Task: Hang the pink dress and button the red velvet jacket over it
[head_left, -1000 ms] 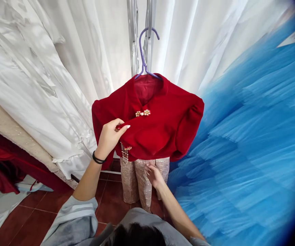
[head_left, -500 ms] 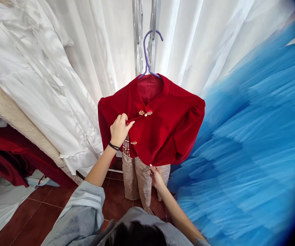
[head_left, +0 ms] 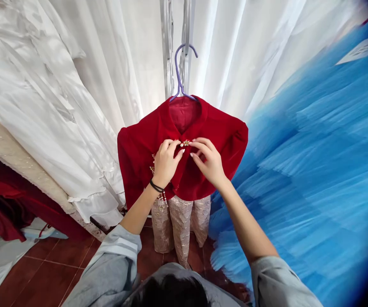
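A red velvet jacket (head_left: 139,136) with a stand collar hangs on a purple hanger (head_left: 178,70). At its neck is a small jewelled flower clasp (head_left: 185,143) with a pearl. My left hand (head_left: 165,161), a black band at its wrist, has thumb and forefinger closed on the jacket front at the clasp's left side. On the other side, my right hand (head_left: 210,164) has its fingertips bent onto the clasp and the velvet beside it. Beaded tassels (head_left: 162,198) dangle below my left wrist. Patterned pinkish-beige fabric (head_left: 180,224) hangs under the jacket hem.
A large blue tulle dress (head_left: 312,170) fills the right side. White garments (head_left: 43,111) and a beige sparkly one (head_left: 17,149) hang at left. Dark red cloth (head_left: 7,200) hangs lower left. Behind stand a metal rack post (head_left: 167,42) and white curtain (head_left: 229,47). The floor (head_left: 49,273) is reddish tile.
My left hand has moved up and right to the neck clasp. My right hand has left the jacket's lower hem and risen to the clasp's right side.
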